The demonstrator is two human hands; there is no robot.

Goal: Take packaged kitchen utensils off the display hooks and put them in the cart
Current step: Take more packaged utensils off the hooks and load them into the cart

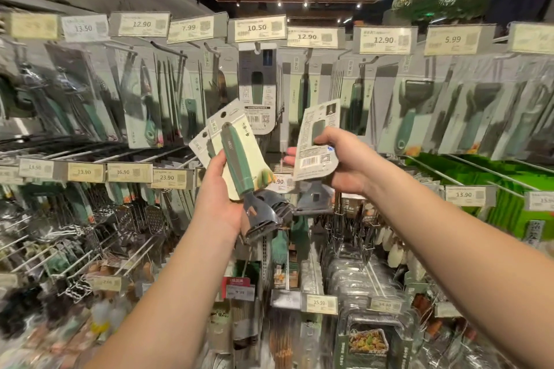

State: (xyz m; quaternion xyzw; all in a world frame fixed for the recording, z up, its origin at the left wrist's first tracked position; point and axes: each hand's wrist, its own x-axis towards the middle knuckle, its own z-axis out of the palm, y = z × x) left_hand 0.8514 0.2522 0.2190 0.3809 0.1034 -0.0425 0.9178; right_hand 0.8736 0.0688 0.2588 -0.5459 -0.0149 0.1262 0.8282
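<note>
The left hand (223, 189) is grasping two carded peelers (239, 159); the right hand (344, 159) is pinching a third pack (317, 141). The overlapped cards are probably sliding, risking a drop.

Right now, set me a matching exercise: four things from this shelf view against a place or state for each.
Column one:
1. green-handled utensils on cream cards
2. grey card showing its barcode side
3. 10.50 price tag
4. bright green packets

Column two:
A. on the top rail
B. held in the right hand
C. on hooks at far right
D. held in the left hand

Pairs: 1-D, 2-B, 3-A, 4-C
</note>
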